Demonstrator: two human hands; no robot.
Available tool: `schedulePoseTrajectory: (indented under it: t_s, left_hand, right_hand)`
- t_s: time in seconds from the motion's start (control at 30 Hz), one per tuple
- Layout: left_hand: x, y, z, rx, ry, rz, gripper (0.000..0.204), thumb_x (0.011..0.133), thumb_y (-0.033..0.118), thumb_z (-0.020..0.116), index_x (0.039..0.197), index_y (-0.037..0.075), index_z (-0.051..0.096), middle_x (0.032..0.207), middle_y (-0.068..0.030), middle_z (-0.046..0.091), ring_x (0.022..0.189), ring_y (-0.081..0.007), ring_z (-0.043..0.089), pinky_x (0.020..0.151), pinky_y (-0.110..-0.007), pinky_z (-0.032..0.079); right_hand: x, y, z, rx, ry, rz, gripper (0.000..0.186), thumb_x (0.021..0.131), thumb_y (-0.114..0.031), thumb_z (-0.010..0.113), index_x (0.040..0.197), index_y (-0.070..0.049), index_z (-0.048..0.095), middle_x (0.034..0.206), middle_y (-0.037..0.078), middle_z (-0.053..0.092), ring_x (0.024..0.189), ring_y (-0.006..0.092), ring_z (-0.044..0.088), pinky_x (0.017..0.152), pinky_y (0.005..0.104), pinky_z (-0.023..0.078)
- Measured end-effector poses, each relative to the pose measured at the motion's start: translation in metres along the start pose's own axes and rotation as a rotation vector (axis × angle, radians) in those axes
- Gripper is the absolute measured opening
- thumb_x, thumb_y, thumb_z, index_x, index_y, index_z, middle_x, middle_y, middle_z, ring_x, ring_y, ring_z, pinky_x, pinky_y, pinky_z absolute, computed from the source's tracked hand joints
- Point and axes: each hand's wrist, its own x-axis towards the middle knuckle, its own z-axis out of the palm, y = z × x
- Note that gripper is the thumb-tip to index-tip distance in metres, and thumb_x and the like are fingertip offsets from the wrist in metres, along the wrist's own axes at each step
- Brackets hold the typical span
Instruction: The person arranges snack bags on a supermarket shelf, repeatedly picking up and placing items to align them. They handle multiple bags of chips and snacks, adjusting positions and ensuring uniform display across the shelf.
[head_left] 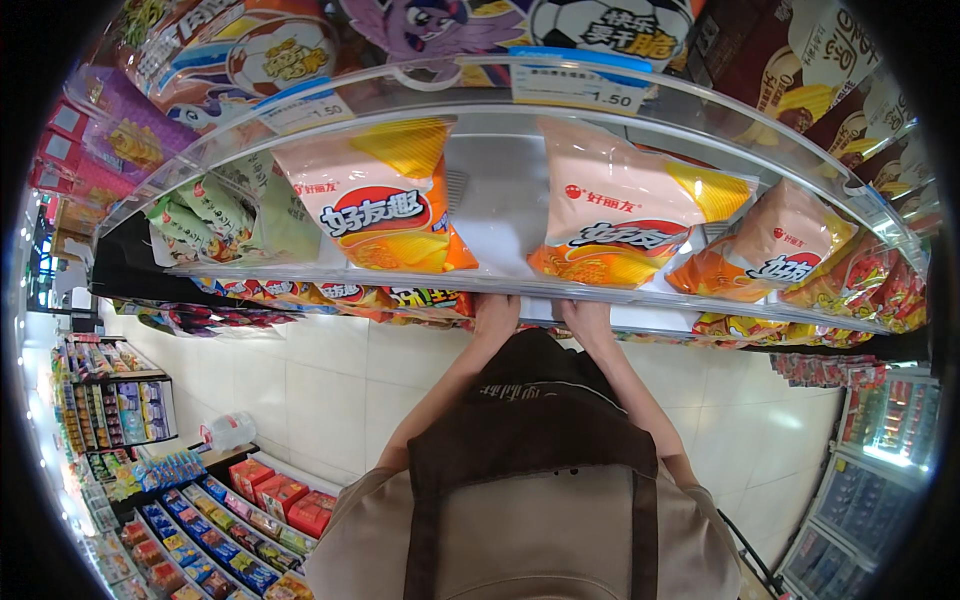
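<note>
Both forearms reach forward below a white shelf (485,250) with a clear front lip. My left hand (496,318) is under that shelf's edge, beside a row of colourful snack bags (425,302) on the lower level. My right hand (585,318) is a short way to its right, over a bare white part of the lower shelf (650,315). Their fingertips are hidden by the shelf edge. Above them stand pink-orange chip bags (375,195) (615,200) on either side of a gap, with green bags (210,220) at left and red bags (880,280) at right.
A higher shelf with clear rail (420,70) holds more bags. Pale tiled floor (320,370) lies below. Low racks of boxes and packets (200,530) and a large water jug (228,430) are at lower left. A glass-fronted cooler (840,500) stands at lower right.
</note>
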Motion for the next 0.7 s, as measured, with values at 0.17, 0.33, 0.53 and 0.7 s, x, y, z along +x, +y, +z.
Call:
schedulePoseTrajectory:
  t_s: [0.17,0.33,0.53,0.7]
  left_hand:
    - [0.008,-0.006,0.009,0.041,0.022,0.054,0.041,0.089,0.024,0.055,0.121,-0.002,0.058,0.116,-0.0279,0.061,0.109,-0.0447,0.056,0.096,-0.052,0.042]
    - [0.01,0.014,0.001,0.207,0.076,0.333,0.041,0.086,0.019,0.056,0.12,-0.004,0.056,0.112,-0.0283,0.06,0.104,-0.0464,0.057,0.092,-0.052,0.044]
    - [0.025,0.036,-0.004,0.117,-0.103,0.295,0.035,0.086,0.013,0.057,0.117,-0.003,0.05,0.103,-0.028,0.059,0.099,-0.0453,0.059,0.083,-0.049,0.047]
    - [0.033,0.021,0.01,-0.013,-0.054,0.336,0.038,0.085,0.019,0.063,0.114,-0.002,0.053,0.103,-0.0246,0.062,0.096,-0.0421,0.061,0.081,-0.048,0.048]
  right_hand:
    - [0.009,-0.005,0.009,-0.02,-0.049,0.017,0.03,0.08,-0.011,0.061,0.106,0.002,0.066,0.108,0.023,0.065,0.104,0.0429,0.058,0.095,0.0497,0.043]
    - [0.012,-0.005,0.014,-0.065,-0.011,0.001,0.032,0.078,-0.01,0.06,0.107,0.0,0.066,0.11,0.022,0.065,0.108,0.0419,0.057,0.098,0.0502,0.041]
    - [0.013,-0.002,0.019,-0.154,-0.005,-0.054,0.035,0.077,-0.009,0.061,0.111,-0.002,0.067,0.114,0.022,0.065,0.112,0.0409,0.057,0.1,0.0496,0.041]
    - [0.015,-0.003,0.02,-0.15,-0.006,-0.073,0.035,0.078,-0.009,0.061,0.113,-0.003,0.066,0.118,0.021,0.063,0.114,0.0408,0.055,0.1,0.0494,0.041]
